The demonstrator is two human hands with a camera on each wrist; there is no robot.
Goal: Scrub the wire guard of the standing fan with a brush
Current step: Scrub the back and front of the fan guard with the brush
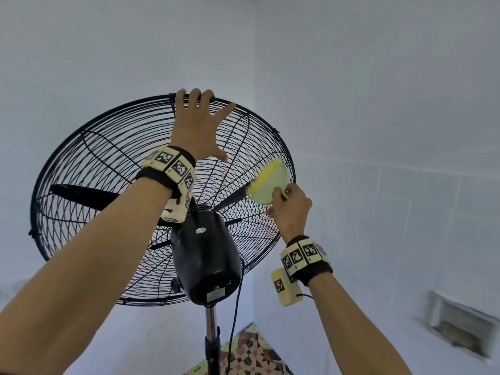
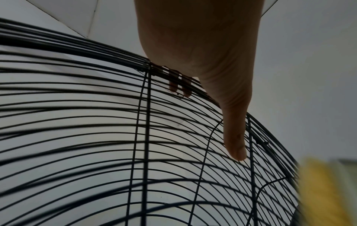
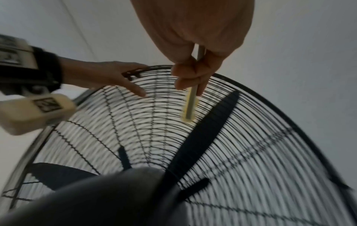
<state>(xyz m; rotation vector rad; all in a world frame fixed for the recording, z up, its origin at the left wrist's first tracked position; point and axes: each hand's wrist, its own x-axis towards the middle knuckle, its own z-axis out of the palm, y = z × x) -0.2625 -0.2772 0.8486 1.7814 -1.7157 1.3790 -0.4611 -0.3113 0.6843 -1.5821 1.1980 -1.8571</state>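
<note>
The left hand (image 1: 197, 125) hooks its fingers over the top rim of the round black wire guard (image 1: 89, 169). The right hand (image 1: 290, 209) grips a pale green, yellow-bristled brush (image 1: 270, 182) against the guard's right side.

Brush (image 1: 269, 183) on guard (image 1: 108, 147), R side

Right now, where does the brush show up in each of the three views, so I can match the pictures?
Head: the brush is right of centre, held by the right hand against the wire guard.
Left wrist: only a blurred yellow patch at the lower right edge.
Right wrist: upper centre, seen edge-on below the fingers.
Shared landmark: the left hand gripping the guard's top rim.
</note>
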